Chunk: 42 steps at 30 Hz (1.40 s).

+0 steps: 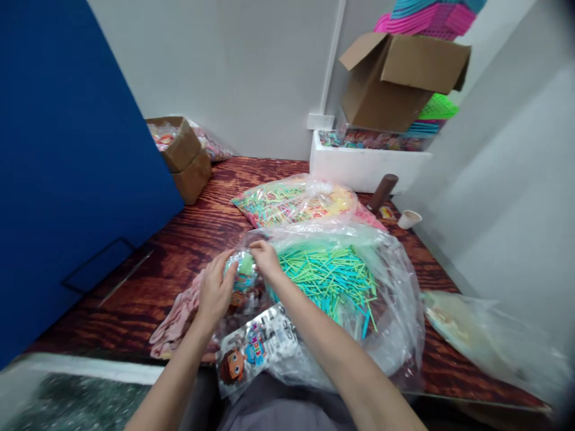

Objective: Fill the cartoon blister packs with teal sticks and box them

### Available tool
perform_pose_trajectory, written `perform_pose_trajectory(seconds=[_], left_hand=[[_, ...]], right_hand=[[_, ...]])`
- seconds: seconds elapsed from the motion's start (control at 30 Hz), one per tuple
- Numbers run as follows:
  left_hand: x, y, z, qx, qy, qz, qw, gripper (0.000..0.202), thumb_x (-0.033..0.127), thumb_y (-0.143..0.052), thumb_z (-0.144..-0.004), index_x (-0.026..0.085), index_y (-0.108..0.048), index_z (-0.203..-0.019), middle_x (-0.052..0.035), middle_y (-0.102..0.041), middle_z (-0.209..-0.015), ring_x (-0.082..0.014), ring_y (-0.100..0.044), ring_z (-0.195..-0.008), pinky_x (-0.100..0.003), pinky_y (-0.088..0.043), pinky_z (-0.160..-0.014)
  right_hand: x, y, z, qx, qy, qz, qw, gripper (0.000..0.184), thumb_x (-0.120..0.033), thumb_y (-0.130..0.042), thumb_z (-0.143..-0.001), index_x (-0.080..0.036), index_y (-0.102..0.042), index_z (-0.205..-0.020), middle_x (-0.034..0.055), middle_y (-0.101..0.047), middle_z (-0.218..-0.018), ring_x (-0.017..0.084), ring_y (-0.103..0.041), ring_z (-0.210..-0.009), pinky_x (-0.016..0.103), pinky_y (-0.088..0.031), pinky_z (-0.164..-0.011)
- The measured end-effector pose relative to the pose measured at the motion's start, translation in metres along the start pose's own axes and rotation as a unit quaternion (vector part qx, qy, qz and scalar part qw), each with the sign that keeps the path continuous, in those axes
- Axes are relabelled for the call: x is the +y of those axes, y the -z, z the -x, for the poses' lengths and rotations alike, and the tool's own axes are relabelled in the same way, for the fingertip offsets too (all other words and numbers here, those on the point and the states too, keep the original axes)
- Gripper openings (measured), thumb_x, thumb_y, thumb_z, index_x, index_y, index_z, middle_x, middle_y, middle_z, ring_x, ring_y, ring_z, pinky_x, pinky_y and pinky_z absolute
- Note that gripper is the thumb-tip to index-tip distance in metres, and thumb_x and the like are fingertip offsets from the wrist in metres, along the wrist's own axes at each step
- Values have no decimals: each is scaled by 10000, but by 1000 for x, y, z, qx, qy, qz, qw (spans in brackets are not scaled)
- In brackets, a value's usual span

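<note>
Bare forearms (348, 356) foremost, left hand (215, 287) (thumb parted) and right hand (266, 261) (fingers bent; actual pinch indiscernible) flank a shiny packet (245, 276) beside green-blue sticks (327, 275), the packet presumably light, soft and slippery, best held by its edges.

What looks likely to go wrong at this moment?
The printed packet reaches past the front edge of the table, so it might slip off. The right forearm crosses the clear bag; a bump could scatter its green and blue sticks. Behind, the open cardboard box sits tilted above the white foam box and might topple.
</note>
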State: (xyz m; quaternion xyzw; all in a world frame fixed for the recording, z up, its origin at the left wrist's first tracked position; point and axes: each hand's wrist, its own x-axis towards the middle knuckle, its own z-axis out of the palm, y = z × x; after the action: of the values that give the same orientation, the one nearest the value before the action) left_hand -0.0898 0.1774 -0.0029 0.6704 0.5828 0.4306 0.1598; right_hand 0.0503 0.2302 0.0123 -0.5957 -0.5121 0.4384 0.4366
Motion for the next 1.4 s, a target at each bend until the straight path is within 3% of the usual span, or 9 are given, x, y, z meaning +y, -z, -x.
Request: perform_pose_trajectory(seconds=[0.07, 0.13, 0.27, 0.47, 0.57, 0.67, 0.93, 1.2, 1.4], left_hand=[[-5, -5, 11, -61, -92, -98, 989, 428, 387, -457, -939, 193, -579, -1299, -127, -534, -1422, -299, -459, -1322, -481, -349, -1105], [-14, -15, 19, -105, -127, -191, 968, 430, 358, -457, -939, 184, -581, -1312, -154, -476, -1476, -352, -402, -1364, -551, -337, -1093], [-23, -25, 24, -120, -123, -286, 943, 439, 353, -449, -948, 213, -554, -1351, -158, -432, -1510, -387, -376, -1380, -634, -317, -1070], [11, -5, 45, -61, -123, -211, 968, 416, 371, -428, -971, 167, -553, -1311, -181, -479, -1452, -349, -411, -1358, -581, -350, -1086], [31, -5, 78, -92, -153, -126, 976, 323, 321, -453, -970, 196, -580, -1239, -127, -611, -1285, -265, -549, -1213, -453, -466, -1016], [43, -15, 109, -156, -171, -106, 967, 254, 273, -474, -959, 210, -623, -1153, -104, -659, -1183, -249, -608, -1103, -423, -524, -927], [50, -23, 123, -158, -153, -96, 971, 234, 236, -495, -943, 209, -640, -1125, -109, -661, -1184, -254, -623, -1097, -432, -549, -913], [48, -17, 127, -151, -139, -77, 976, 245, 234, -485, -939, 218, -649, -1121, -111, -675, -1185, -253, -658, -1075, -410, -582, -876], [44, -7, 134, -157, -124, -67, 977, 251, 273, -480, -947, 241, -657, -1123, -107, -685, -1168, -254, -672, -1048, -400, -589, -854]], right_hand=[[-1, -8, -2, 22, 37, 35, 998, 258, -76, -539, -787, -181, -676, -978, 62, -689, -973, 206, -617, -947, 341, -471, -895], [2, -4, 8, 41, 78, 66, 994, 304, -78, -548, -816, -186, -670, -1073, 90, -657, -1137, 222, -552, -1119, 360, -397, -1013], [25, 33, 50, 26, 171, 168, 970, 239, -95, -487, -890, -198, -694, -952, 58, -686, -983, 199, -592, -997, 319, -439, -925], [62, 114, 91, 49, 171, 229, 957, 226, -125, -459, -929, -201, -673, -923, 45, -702, -941, 189, -633, -923, 292, -464, -838], [59, 137, 77, 73, 168, 379, 907, 256, -139, -409, -964, -167, -651, -1043, 78, -691, -1027, 189, -611, -984, 284, -447, -868], [48, 135, 52, 9, 177, 560, 809, 270, -128, -409, -959, -154, -668, -1028, 116, -677, -1033, 230, -571, -1011, 317, -425, -858], [39, 109, 15, -75, 192, 651, 730, 261, -73, -491, -853, -69, -717, -983, 236, -658, -1099, 322, -528, -1067, 442, -368, -912], [36, 93, 8, -91, 150, 690, 702, 247, -51, -501, -836, -69, -727, -933, 229, -722, -968, 321, -613, -955, 441, -388, -835], [24, 127, 17, -74, 163, 672, 719, 265, -36, -467, -860, -49, -664, -1037, 230, -713, -945, 304, -632, -927, 398, -382, -804]])
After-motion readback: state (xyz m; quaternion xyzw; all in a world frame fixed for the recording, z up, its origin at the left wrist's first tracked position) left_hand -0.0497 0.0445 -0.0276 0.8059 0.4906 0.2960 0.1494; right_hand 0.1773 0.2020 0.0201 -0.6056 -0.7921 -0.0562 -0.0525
